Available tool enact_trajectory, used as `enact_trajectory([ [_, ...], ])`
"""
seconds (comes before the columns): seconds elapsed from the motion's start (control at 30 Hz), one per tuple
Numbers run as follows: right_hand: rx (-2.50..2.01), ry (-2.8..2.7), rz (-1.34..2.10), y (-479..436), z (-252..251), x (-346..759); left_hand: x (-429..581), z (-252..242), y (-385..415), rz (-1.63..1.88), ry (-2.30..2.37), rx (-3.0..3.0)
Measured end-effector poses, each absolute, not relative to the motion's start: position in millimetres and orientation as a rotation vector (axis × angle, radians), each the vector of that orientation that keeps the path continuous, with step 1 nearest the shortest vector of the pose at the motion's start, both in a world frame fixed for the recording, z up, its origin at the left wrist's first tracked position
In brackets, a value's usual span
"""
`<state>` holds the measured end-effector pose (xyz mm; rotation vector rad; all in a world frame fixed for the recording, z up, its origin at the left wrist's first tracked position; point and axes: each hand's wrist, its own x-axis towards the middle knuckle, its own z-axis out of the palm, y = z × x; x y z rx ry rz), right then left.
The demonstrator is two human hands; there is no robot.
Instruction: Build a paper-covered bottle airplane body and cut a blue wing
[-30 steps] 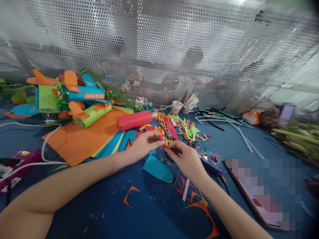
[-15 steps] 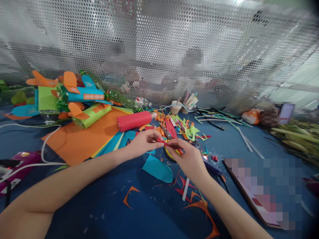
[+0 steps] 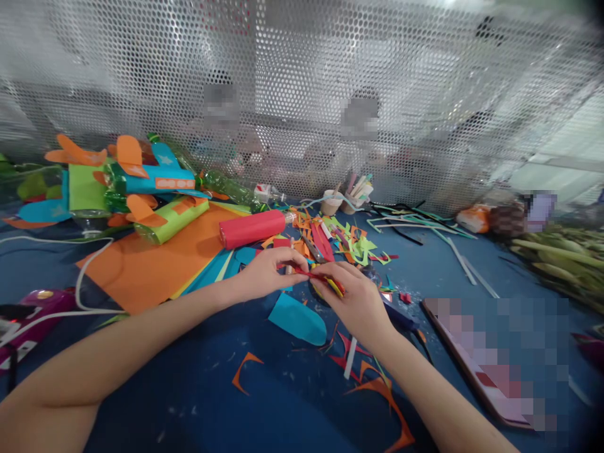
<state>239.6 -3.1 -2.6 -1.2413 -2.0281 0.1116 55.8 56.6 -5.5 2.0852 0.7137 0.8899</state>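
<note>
My left hand (image 3: 274, 272) and my right hand (image 3: 355, 294) meet above the middle of the table, both closed in a pinch. Between their fingertips is a small, thin piece of red paper (image 3: 310, 274), its shape mostly hidden by the fingers. Something yellow (image 3: 334, 286) shows beside the right fingers; I cannot tell whether it is held or lies beneath. Just below the hands a blue paper piece with one rounded end (image 3: 298, 319) lies flat. Behind them rests a bottle wrapped in red paper (image 3: 255, 229) on its side.
Bottle planes in blue, green and orange paper (image 3: 155, 179) crowd the left back, near orange sheets (image 3: 127, 270). Paper scraps (image 3: 349, 239) lie beyond the hands. Two cups (image 3: 331, 202) stand by the perforated metal screen (image 3: 302, 82). A glue gun (image 3: 38, 321) with a white cord sits left.
The fingers have shifted slightly on the red paper, and the right hand has turned a little. The other things stay where they were; the view has moved very slightly.
</note>
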Motion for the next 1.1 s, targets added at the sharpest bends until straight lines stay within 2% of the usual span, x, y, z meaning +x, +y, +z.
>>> enact_trajectory([
  [0.37,-1.138,-2.102,-0.104,0.4,-4.1,244.5,52.0,-2.7,58.1,0.947,0.683,2.386],
  [0.73,-1.176,-2.146,-0.073,-2.5,-2.5,243.9,52.1,-2.6,60.3,1.056,0.467,2.591],
  [1.1,-1.23,-2.141,-0.142,-4.5,4.2,248.4,49.9,8.1,60.1,1.09,0.616,2.533],
])
